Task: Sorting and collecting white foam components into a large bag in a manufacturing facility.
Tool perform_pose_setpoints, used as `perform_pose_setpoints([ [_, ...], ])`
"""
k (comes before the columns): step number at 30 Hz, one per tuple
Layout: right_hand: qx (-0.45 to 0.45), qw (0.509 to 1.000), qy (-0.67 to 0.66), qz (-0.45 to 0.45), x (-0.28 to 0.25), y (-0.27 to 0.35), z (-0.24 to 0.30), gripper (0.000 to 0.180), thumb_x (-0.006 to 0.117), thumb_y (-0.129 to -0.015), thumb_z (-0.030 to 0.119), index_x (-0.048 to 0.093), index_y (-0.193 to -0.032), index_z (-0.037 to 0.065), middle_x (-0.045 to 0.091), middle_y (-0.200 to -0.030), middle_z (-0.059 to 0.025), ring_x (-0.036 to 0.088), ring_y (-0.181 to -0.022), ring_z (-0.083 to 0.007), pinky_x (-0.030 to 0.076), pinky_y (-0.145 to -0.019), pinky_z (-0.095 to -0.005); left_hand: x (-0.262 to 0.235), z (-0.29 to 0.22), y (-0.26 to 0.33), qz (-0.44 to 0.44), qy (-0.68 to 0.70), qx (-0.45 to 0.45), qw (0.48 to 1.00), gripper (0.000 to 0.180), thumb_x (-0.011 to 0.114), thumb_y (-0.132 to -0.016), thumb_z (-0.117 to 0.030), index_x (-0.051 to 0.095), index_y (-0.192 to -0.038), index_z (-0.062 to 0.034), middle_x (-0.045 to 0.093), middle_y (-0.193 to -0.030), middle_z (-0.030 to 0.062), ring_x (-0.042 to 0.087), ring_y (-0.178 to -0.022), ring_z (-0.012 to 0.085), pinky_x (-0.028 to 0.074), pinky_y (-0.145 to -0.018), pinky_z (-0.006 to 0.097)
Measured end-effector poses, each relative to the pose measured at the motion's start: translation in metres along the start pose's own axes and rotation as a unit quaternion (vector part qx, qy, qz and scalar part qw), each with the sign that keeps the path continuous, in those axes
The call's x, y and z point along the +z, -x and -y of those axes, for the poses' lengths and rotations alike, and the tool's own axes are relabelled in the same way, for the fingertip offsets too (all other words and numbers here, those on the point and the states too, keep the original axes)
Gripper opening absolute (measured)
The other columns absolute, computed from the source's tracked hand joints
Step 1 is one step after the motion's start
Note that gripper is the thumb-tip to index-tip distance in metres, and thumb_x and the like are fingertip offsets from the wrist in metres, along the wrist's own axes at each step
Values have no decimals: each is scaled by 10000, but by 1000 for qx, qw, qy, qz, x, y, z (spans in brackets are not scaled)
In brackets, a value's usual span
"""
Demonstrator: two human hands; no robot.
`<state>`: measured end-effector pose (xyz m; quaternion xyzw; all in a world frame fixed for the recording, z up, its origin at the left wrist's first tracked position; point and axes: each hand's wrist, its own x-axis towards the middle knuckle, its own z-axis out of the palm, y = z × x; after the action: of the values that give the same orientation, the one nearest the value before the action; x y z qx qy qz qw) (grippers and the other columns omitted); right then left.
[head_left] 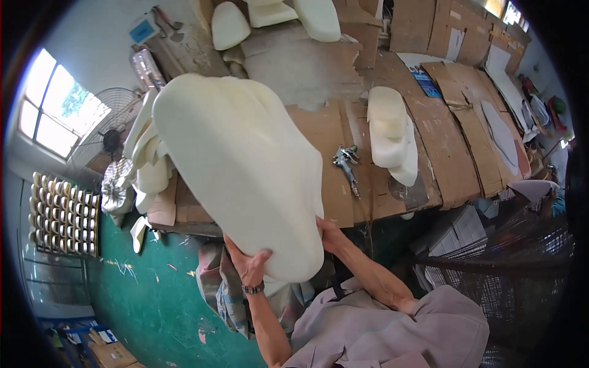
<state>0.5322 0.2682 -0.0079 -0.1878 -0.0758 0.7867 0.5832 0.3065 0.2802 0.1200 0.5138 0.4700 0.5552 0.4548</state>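
Note:
A large cream foam cushion (239, 165) fills the middle of the view, lifted above the near edge of the cardboard-covered workbench (325, 129). My left hand (248, 265) grips its lower edge from beneath, thumb over the foam. My right hand (327, 233) holds the cushion's lower right side, partly hidden behind it. Both forearms rise from the lower edge of the picture.
A metal spray gun (346, 164) lies on the bench beside two stacked foam pads (391, 134). More foam pieces (147, 159) pile at the bench's left end and several lie at the back (276, 15). A fan (110, 138) stands left; a wire cage (509, 270) is at right.

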Motion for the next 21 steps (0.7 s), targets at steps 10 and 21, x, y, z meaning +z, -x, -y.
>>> perform_pose_setpoints([
  [10, 48, 990, 8, -131, -116, -99, 108, 557, 605, -994, 318, 495, -1461, 35, 610, -1389, -144, 616, -1236, -292, 505, -1046, -440, 155, 82, -137, 60, -44, -56, 996, 1218, 963, -608, -251, 253, -1573, -28, 438, -1487, 142, 491, -1316, 294, 451, -1085, 414],
  [21, -128, 430, 812, -373, -140, -111, 166, 550, 752, -821, 103, 547, -1326, 26, 488, -1243, -217, 596, -1037, -436, 518, -881, -511, 168, 139, -187, 53, -65, -123, 989, 1111, 917, -637, -103, 290, -1539, 59, 518, -1407, 183, 545, -1257, 285, 482, -1060, 389],
])
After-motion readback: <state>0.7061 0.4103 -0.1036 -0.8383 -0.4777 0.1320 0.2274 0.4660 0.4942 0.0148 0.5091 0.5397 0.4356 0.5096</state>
